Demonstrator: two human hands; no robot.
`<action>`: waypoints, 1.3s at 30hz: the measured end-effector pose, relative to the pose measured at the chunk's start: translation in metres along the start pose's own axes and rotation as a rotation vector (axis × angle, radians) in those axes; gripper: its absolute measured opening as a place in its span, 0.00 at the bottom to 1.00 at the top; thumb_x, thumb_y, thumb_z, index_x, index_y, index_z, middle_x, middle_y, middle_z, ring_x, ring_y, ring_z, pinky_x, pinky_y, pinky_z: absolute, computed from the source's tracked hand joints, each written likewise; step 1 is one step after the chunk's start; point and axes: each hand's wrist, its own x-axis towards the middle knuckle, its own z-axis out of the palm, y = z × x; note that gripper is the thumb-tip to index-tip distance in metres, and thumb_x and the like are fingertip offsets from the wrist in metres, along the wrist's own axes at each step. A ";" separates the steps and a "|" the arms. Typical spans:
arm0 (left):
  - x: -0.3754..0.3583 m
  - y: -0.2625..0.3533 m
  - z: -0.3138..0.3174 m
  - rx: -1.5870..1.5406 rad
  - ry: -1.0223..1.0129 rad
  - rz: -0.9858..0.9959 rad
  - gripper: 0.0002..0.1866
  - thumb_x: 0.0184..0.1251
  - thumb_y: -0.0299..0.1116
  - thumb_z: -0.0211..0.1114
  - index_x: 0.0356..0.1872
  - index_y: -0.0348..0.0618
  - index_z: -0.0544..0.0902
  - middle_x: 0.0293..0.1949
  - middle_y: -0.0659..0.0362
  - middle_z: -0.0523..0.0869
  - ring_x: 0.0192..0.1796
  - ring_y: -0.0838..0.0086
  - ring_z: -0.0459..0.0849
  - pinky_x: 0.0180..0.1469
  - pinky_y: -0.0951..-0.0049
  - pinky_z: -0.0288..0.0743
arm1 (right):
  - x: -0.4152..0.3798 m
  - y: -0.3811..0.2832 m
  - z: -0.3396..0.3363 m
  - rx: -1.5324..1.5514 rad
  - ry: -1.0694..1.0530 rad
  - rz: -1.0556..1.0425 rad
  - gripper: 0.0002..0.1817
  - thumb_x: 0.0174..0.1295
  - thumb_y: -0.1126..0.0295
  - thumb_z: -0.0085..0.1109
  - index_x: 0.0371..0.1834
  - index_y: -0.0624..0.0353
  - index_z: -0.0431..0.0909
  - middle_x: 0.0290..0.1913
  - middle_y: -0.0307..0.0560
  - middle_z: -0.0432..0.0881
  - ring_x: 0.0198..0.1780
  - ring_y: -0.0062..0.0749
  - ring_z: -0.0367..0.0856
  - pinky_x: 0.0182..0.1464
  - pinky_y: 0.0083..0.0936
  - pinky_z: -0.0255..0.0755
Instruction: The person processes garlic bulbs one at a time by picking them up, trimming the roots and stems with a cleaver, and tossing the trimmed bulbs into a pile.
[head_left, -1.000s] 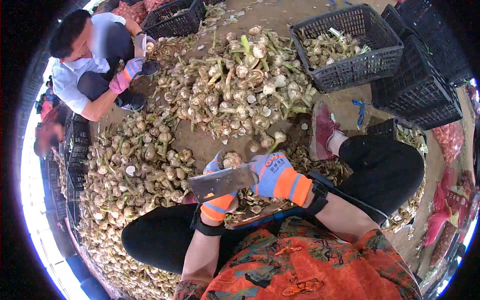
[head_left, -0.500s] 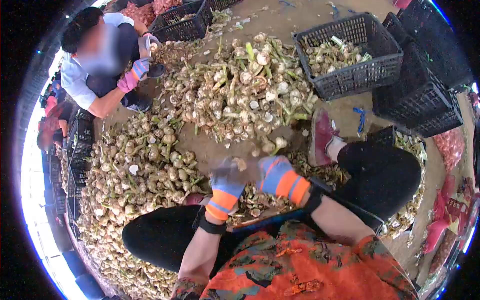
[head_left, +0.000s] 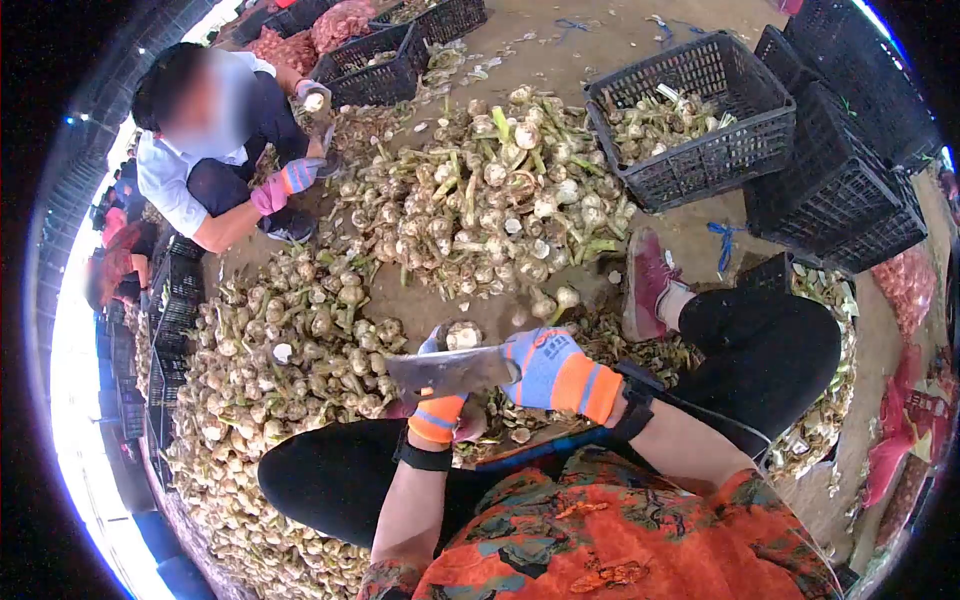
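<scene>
My left hand (head_left: pixel 440 408), in a blue and orange glove, is closed around a garlic bulb (head_left: pixel 463 336) whose pale cut face shows. A broad-bladed knife (head_left: pixel 450 371) passes in front of that hand and hides much of its palm and fingers. My right hand (head_left: pixel 556 368), gloved alike, grips the knife at its handle end, with the blade pointing left just below the bulb. Beyond both hands lies a heap of garlic with stalks (head_left: pixel 470 200). Another garlic pile (head_left: pixel 270 370) spreads to the left, beside my knee.
A co-worker (head_left: pixel 215 150) squats at the upper left, gloved, holding a bulb and a blade. A black crate (head_left: pixel 700 165) with garlic stands at the upper right, near stacked crates (head_left: pixel 835 180). Red mesh sacks (head_left: pixel 905 290) lie at the far right.
The blurred motion of my hands has eased, and the blade now shows plainly across my left hand. The view has shifted slightly. The co-worker's bulb and blade are farther apart.
</scene>
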 end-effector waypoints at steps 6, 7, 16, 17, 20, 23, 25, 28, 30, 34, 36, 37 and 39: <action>0.000 0.022 0.057 1.575 0.316 0.188 0.13 0.43 0.29 0.68 0.33 0.39 0.78 0.30 0.61 0.83 0.32 0.70 0.82 0.36 0.71 0.76 | 0.019 0.061 0.012 0.051 -0.061 0.505 0.22 0.42 0.54 0.57 0.36 0.57 0.79 0.38 0.56 0.81 0.41 0.47 0.79 0.45 0.35 0.72; 0.001 0.024 0.068 1.333 0.350 0.210 0.11 0.45 0.28 0.67 0.32 0.39 0.79 0.29 0.61 0.82 0.32 0.73 0.81 0.35 0.73 0.76 | 0.022 0.087 0.012 0.034 0.076 0.515 0.21 0.43 0.55 0.57 0.36 0.59 0.79 0.37 0.55 0.81 0.39 0.46 0.80 0.43 0.34 0.73; 0.011 0.032 0.053 -0.228 0.417 -0.173 0.09 0.61 0.22 0.54 0.42 0.37 0.76 0.40 0.56 0.81 0.42 0.72 0.81 0.41 0.71 0.80 | 0.020 0.043 0.050 0.782 0.407 0.002 0.08 0.46 0.70 0.63 0.27 0.61 0.77 0.22 0.37 0.77 0.27 0.17 0.73 0.29 0.21 0.68; 0.011 0.031 0.052 -0.300 0.399 -0.160 0.09 0.61 0.22 0.54 0.42 0.37 0.76 0.40 0.56 0.81 0.42 0.71 0.81 0.41 0.71 0.80 | 0.018 0.033 0.046 0.783 0.414 0.003 0.08 0.46 0.70 0.63 0.27 0.61 0.77 0.22 0.37 0.77 0.27 0.17 0.73 0.29 0.21 0.68; -0.001 0.019 0.038 -0.401 0.311 -0.109 0.13 0.62 0.25 0.55 0.48 0.37 0.72 0.44 0.55 0.79 0.45 0.70 0.79 0.44 0.72 0.77 | 0.011 0.010 0.029 0.705 0.310 -0.101 0.06 0.47 0.70 0.61 0.26 0.59 0.76 0.22 0.40 0.77 0.26 0.22 0.75 0.29 0.23 0.68; -0.004 0.022 0.044 0.637 0.202 0.014 0.24 0.60 0.31 0.58 0.55 0.38 0.62 0.48 0.56 0.73 0.48 0.70 0.74 0.48 0.73 0.71 | 0.015 0.009 0.030 0.504 0.269 -0.157 0.16 0.42 0.60 0.62 0.33 0.56 0.80 0.26 0.52 0.79 0.29 0.46 0.78 0.33 0.32 0.72; -0.008 0.020 0.040 0.690 0.236 0.021 0.23 0.59 0.30 0.59 0.54 0.39 0.63 0.47 0.57 0.74 0.47 0.71 0.75 0.47 0.73 0.71 | 0.014 0.013 0.030 0.441 0.283 -0.149 0.16 0.42 0.59 0.62 0.32 0.56 0.79 0.26 0.52 0.79 0.29 0.47 0.78 0.32 0.33 0.72; -0.007 0.033 0.075 0.379 0.370 -0.072 0.22 0.56 0.28 0.59 0.53 0.40 0.66 0.46 0.57 0.75 0.46 0.70 0.75 0.46 0.72 0.71 | 0.018 0.022 0.036 0.279 0.288 -0.131 0.17 0.40 0.57 0.63 0.30 0.56 0.79 0.25 0.53 0.79 0.28 0.48 0.77 0.32 0.34 0.72; -0.008 0.034 0.074 0.012 0.465 -0.166 0.23 0.55 0.27 0.59 0.53 0.40 0.67 0.46 0.57 0.75 0.46 0.69 0.75 0.47 0.71 0.71 | 0.020 0.029 0.044 0.181 0.278 -0.126 0.18 0.40 0.56 0.63 0.30 0.57 0.79 0.25 0.53 0.78 0.28 0.48 0.77 0.32 0.35 0.72; 0.001 0.009 0.038 0.575 0.261 0.015 0.20 0.56 0.22 0.53 0.53 0.39 0.69 0.47 0.59 0.76 0.46 0.70 0.77 0.47 0.75 0.72 | 0.018 0.027 0.034 0.558 0.225 0.079 0.16 0.47 0.60 0.59 0.35 0.58 0.78 0.31 0.49 0.81 0.33 0.41 0.80 0.36 0.33 0.72; 0.006 0.004 0.046 0.515 0.299 0.132 0.20 0.68 0.47 0.45 0.53 0.47 0.72 0.47 0.58 0.77 0.48 0.68 0.75 0.50 0.66 0.71 | 0.013 0.015 0.020 0.781 0.194 0.158 0.13 0.53 0.66 0.55 0.40 0.60 0.79 0.35 0.47 0.82 0.36 0.39 0.81 0.38 0.30 0.73; 0.001 0.013 0.044 -0.078 0.312 -0.285 0.21 0.68 0.48 0.45 0.54 0.48 0.71 0.50 0.60 0.75 0.51 0.68 0.73 0.53 0.68 0.69 | 0.014 0.008 0.015 1.025 0.291 0.076 0.13 0.55 0.68 0.54 0.41 0.62 0.78 0.37 0.47 0.82 0.39 0.35 0.80 0.41 0.29 0.72; -0.004 0.009 0.075 0.059 0.436 -0.191 0.23 0.67 0.50 0.44 0.54 0.45 0.70 0.51 0.58 0.75 0.51 0.67 0.74 0.54 0.68 0.67 | 0.023 0.006 0.010 1.810 0.178 0.044 0.13 0.56 0.71 0.54 0.43 0.64 0.77 0.42 0.50 0.80 0.44 0.31 0.78 0.46 0.25 0.71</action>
